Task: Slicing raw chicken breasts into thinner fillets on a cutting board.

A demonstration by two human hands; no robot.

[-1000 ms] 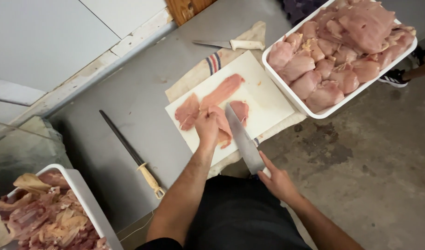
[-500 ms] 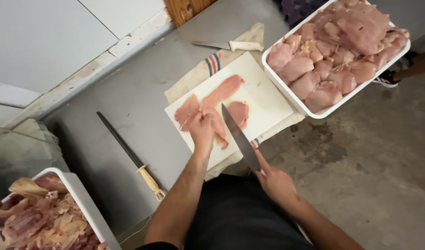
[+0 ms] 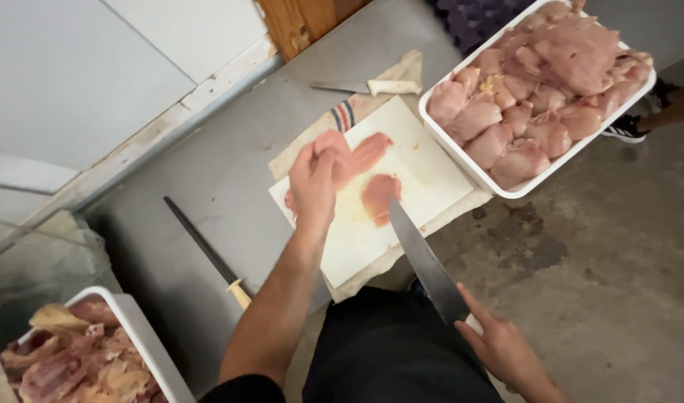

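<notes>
Left hand (image 3: 312,186) clenched on a fillet (image 3: 340,153) above the board (image 3: 424,175); right hand (image 3: 502,351) grasping a knife (image 3: 424,257) near the board's edge.

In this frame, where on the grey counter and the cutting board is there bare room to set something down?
Bare counter lies between the wall edge, the sharpening steel and the cutting board. The board's near end, beside the knife in the right hand, is bare too. Crowded: the board's middle, with meat slices under the left hand, and both meat trays.
</notes>
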